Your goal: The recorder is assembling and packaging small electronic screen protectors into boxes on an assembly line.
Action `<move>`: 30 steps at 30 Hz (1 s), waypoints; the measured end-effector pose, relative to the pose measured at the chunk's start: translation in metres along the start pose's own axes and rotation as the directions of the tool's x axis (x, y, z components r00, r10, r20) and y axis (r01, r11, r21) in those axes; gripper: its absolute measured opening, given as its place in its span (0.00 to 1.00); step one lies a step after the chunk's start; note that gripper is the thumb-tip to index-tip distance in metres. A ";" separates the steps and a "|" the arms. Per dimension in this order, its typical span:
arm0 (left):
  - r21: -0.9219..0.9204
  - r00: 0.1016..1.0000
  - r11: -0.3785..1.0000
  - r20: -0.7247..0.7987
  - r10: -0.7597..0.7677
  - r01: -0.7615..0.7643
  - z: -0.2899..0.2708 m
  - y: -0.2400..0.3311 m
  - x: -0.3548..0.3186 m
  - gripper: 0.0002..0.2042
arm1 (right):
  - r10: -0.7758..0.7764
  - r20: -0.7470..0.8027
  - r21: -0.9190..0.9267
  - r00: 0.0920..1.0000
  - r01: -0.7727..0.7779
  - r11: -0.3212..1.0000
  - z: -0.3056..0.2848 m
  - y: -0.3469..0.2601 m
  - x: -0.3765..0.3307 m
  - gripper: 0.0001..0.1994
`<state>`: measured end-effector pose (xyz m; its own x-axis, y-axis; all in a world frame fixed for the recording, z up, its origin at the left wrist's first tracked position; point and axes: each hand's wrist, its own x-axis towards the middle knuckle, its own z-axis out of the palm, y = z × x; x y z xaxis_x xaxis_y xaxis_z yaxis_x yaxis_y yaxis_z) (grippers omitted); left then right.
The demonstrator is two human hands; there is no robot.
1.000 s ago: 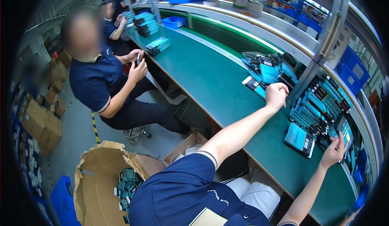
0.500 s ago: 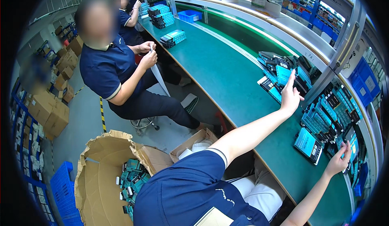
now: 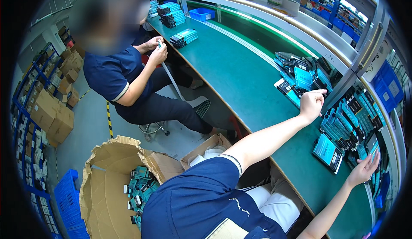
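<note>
Teal-and-black flat packs (image 3: 343, 123) heaped on the green bench (image 3: 240, 76), sorting seemingly unfinished.
Left hand (image 3: 312, 104) curled beside the heap, pinch unclear; right hand (image 3: 365, 170) spread flat on packs; more in the torn cardboard box (image 3: 107, 183).

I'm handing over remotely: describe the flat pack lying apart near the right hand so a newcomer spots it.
On the green bench, find the right hand beside the row of teal packs. Just left of it lies one teal flat pack, alone and face up, with a black strip along one edge.
</note>
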<state>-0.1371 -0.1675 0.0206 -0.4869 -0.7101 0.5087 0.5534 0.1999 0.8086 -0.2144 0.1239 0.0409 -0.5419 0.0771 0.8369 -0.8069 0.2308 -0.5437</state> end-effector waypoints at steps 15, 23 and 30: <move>0.044 0.995 0.997 -0.077 0.061 -0.058 0.004 0.005 0.001 0.16 | -0.119 -0.014 -0.147 0.993 0.116 0.982 -0.013 0.019 0.000 0.16; 0.080 0.999 0.996 -0.017 0.027 -0.026 0.000 -0.005 0.001 0.13 | -0.045 -0.042 -0.052 0.998 0.043 0.998 0.006 -0.024 -0.002 0.25; 0.247 0.971 0.958 -0.152 0.184 -0.143 -0.003 -0.017 0.008 0.16 | -0.051 -0.022 -0.024 0.998 0.051 0.998 0.010 -0.024 -0.001 0.37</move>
<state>-0.1486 -0.1781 0.0097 -0.2687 -0.7553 0.5977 0.4326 0.4598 0.7755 -0.1966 0.1088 0.0526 -0.4944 0.0866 0.8649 -0.8274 0.2580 -0.4988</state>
